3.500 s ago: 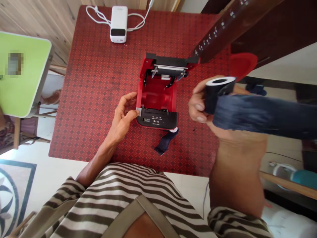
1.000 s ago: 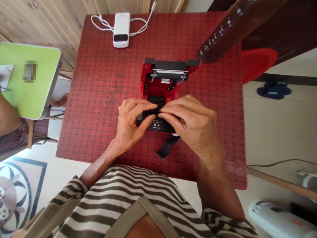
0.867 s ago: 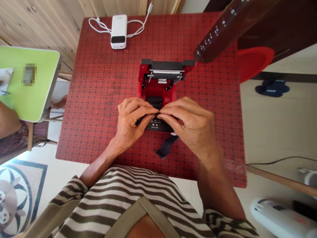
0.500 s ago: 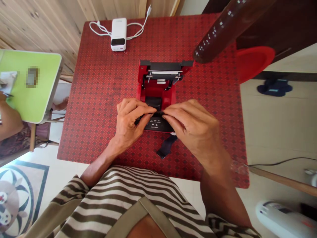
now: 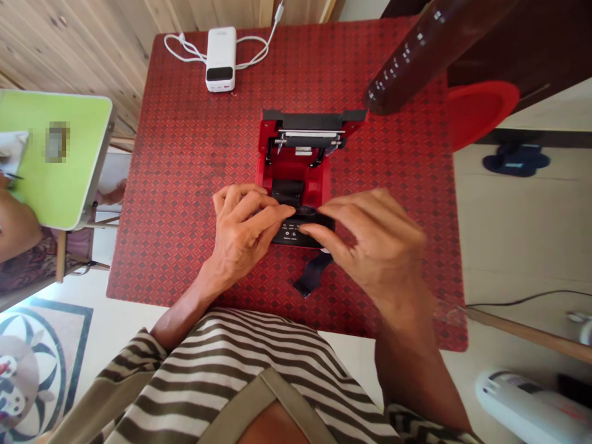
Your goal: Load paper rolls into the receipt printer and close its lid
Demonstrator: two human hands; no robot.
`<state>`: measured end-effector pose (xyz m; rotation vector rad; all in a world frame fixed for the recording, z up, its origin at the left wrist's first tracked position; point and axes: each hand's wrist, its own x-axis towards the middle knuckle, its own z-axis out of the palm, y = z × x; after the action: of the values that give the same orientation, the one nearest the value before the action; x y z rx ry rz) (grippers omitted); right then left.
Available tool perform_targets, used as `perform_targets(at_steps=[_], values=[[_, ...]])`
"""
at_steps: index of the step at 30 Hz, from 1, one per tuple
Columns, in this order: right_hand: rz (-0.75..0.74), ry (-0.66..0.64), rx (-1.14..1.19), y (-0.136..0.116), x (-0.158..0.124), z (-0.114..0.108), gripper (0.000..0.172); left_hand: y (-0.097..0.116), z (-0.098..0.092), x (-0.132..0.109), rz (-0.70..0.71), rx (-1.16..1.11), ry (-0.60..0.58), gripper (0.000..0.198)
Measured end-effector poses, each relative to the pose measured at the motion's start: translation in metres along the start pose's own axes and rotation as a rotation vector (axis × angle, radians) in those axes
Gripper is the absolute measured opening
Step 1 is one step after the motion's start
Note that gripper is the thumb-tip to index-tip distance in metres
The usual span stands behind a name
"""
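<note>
A small red and black device [image 5: 326, 179], which looks like a label printer, sits on the table with its lid raised. In its bay lies a dark roll [image 5: 287, 190]. A thin dark film [image 5: 306, 211] runs across the front edge of the bay, above the black panel [image 5: 290, 234] with white icons. My left hand [image 5: 247, 228] has its fingertips pinched at the left end of this film; the thumb tip is mostly hidden. My right hand [image 5: 370, 231] is at the right end, thumb and index finger apart over the panel. Under the device's front a dark strap-like strip [image 5: 312, 275] sticks out toward me.
A white power bank [image 5: 221, 58] with a looped cable lies at the back left of the red table [image 5: 176, 185]. A dark brown cylinder [image 5: 407, 58] slants over the back right corner. At left, a person's arm [image 5: 16, 222] is beside a green table [image 5: 87, 154].
My right thumb and index finger have parted and the hand has shifted slightly right, off the film. My left hand stays nearly in place. The view has shifted a little.
</note>
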<state>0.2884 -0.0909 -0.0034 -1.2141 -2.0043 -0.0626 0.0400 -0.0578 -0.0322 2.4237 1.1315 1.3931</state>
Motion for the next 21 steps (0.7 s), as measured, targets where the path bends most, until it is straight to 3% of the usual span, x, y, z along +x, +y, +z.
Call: perform_targets(at_steps=[3, 6, 10, 16, 21], values=[[-0.004, 0.086, -0.062, 0.008, 0.024, -0.015, 0.033, -0.001, -0.003, 0.000, 0.019, 0.003, -0.022, 0.018], [-0.006, 0.187, -0.093, 0.027, 0.055, -0.010, 0.054, 0.001, -0.006, -0.001, 0.039, 0.037, -0.041, 0.022], [0.005, 0.047, -0.022, 0.047, 0.076, 0.009, 0.068, 0.004, -0.009, -0.001, 0.057, 0.094, -0.057, 0.027], [0.085, 0.036, 0.078, 0.015, 0.048, -0.001, 0.047, 0.009, -0.010, -0.001, 0.070, 0.112, -0.065, 0.028], [0.097, 0.053, 0.159, -0.001, 0.021, -0.007, 0.039, 0.011, -0.008, -0.001, 0.063, 0.119, -0.057, 0.026]])
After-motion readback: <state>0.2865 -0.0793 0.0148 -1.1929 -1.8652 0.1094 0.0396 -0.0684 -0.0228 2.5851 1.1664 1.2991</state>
